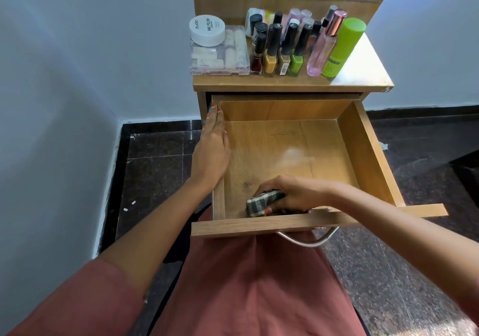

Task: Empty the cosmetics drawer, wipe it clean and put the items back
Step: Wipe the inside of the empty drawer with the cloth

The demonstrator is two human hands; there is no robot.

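inside the bare wooden drawer [363,149], right hand [298,195] grips a checked cloth [261,202]; left hand [213,144] lies flat.

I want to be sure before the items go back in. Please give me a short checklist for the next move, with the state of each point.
1. Drawer emptied of cosmetics: ok.
2. Right hand grips the cloth at the near left corner: ok.
3. Left hand rests on the drawer's left wall: ok.
4. Pale patch on the drawer floor, residue or glare: cannot tell.
5. Bottles stand upright on the dresser top: ok.
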